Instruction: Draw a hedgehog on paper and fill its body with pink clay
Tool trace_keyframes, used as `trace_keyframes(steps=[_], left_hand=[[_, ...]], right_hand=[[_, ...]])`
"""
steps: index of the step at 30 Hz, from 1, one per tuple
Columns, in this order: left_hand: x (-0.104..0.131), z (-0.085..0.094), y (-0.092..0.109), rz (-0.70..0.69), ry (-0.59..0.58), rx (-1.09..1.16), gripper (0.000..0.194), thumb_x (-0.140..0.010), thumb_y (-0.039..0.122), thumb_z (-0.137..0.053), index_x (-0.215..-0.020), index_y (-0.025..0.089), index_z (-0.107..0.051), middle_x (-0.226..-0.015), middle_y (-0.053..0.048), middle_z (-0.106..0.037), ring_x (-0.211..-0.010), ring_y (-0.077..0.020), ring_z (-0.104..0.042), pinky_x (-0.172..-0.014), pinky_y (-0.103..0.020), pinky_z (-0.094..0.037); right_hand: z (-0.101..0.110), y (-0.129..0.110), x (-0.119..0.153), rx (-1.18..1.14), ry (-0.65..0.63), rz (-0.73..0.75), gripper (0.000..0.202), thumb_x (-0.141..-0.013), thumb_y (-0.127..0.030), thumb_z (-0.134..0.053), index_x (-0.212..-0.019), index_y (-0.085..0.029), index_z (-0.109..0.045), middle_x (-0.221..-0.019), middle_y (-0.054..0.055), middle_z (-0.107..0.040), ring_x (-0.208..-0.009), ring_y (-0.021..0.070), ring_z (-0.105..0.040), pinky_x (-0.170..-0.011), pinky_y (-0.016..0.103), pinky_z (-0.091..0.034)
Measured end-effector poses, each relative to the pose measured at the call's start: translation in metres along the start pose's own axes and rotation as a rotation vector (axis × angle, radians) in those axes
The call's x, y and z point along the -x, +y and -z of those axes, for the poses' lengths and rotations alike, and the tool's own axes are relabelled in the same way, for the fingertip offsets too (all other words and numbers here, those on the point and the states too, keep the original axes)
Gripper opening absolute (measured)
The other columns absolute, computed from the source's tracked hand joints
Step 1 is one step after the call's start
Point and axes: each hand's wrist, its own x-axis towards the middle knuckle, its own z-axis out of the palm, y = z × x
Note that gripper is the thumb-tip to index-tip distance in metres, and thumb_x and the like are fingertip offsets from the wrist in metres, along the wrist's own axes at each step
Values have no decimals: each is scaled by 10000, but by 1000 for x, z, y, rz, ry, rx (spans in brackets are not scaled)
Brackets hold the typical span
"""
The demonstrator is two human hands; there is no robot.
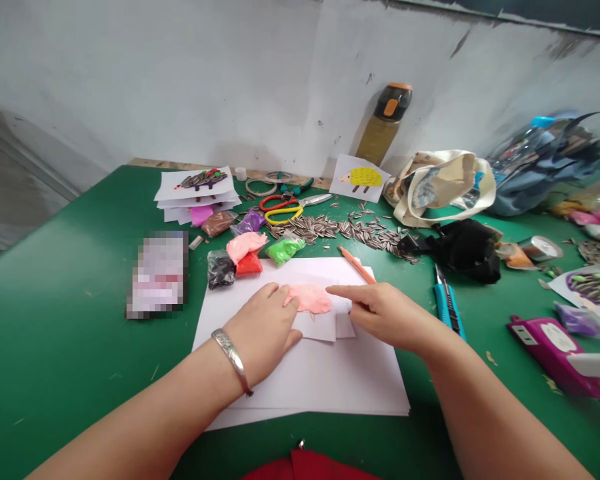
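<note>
A flattened patch of pink clay (310, 298) lies on a small white card (323, 330), which rests on larger white sheets (330, 387). My left hand (265, 327), with a silver bangle at the wrist, lies with spread fingers over the card's left part, fingertips at the clay's left edge. From the right, my right hand (385, 313) reaches in with its index finger stretched to the clay's right edge and its other fingers curled; nothing shows in it. Just above it lies an orange pen (356, 265).
Bags of black clay (221, 269) and green clay (285, 249) sit behind the sheets. Further back are scissors (285, 208), sunflower seeds (365, 232), a hedgehog drawing (360, 179) and a bottle (384, 125). A blue cutter (448, 303) and a purple device (555, 353) lie right.
</note>
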Motion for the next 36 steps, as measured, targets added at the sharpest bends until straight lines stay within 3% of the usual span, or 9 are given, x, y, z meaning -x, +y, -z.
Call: trace_keyframes(steps=[2,4,9,14,18,23,29,33,36], left_hand=[[0,1,0,-2,-10,-6,257,-870,266,-591,-1077,117,-613,-1118,-139,-631,-1112,-298,-527,-957,-428,-429],[0,1,1,-6,-20,-15,258,-876,268,-585,-1081,114,-617,-1122,-139,-630,-1115,-298,-525,-963,-426,-426],[-1,0,1,-1,-21,-28,265,-878,271,-579,-1077,102,-621,-1129,-145,-626,-1114,-305,-522,-959,-428,-430],[-1,0,1,-7,-4,-48,243,-864,268,-590,-1058,124,-619,-1096,-133,-636,-1085,-298,-535,-933,-421,-439],[-1,1,1,7,-23,-31,258,-861,269,-594,-1069,118,-606,-1097,-136,-624,-1088,-295,-526,-943,-417,-428],[-1,0,1,-2,11,9,234,-840,251,-607,-1044,138,-597,-1079,-120,-624,-1056,-285,-531,-921,-413,-430],[-1,0,2,10,-6,-9,237,-846,260,-599,-1040,126,-603,-1072,-134,-623,-1075,-299,-522,-937,-421,-422],[-1,-2,1,15,11,24,252,-839,254,-610,-1058,131,-593,-1086,-130,-617,-1067,-294,-525,-920,-423,-431],[0,-3,1,4,42,37,229,-836,252,-609,-1035,141,-587,-1080,-121,-616,-1049,-286,-529,-898,-416,-438]], right_hand=[[-2,0,-1,30,-3,33,540,-795,-119,-414,-1247,-312,-638,-1257,52,-638,-1460,242,-151,-838,329,-501],[-3,1,-3,47,-2,43,522,-786,-111,-430,-1212,-299,-665,-1270,63,-626,-1470,240,-86,-869,338,-489],[-1,4,-4,-36,-5,-17,527,-814,-132,-418,-1282,-275,-613,-1324,86,-585,-1305,276,-447,-802,326,-496],[-5,5,-7,-22,-12,-16,563,-812,-142,-432,-1352,-256,-542,-1063,87,-710,-1299,271,-450,-824,328,-467],[-9,3,-8,77,-67,-28,546,-821,-151,-409,-1333,-269,-559,-1044,83,-716,-986,238,-645,-737,297,-457],[-9,3,-6,165,-99,-25,572,-823,-163,-398,-1358,-322,-524,-930,46,-729,-773,201,-650,-642,271,-415],[-11,1,-9,118,-21,-29,619,-825,-165,-402,-1433,-280,-430,-977,78,-722,-880,223,-638,-680,275,-409],[-16,-7,-18,100,-62,-22,591,-836,-184,-405,-1417,-292,-440,-891,44,-723,-757,199,-632,-641,263,-385],[-18,-12,-25,122,-65,5,550,-840,-194,-400,-1367,-320,-493,-893,29,-725,-792,203,-634,-690,275,-388]])
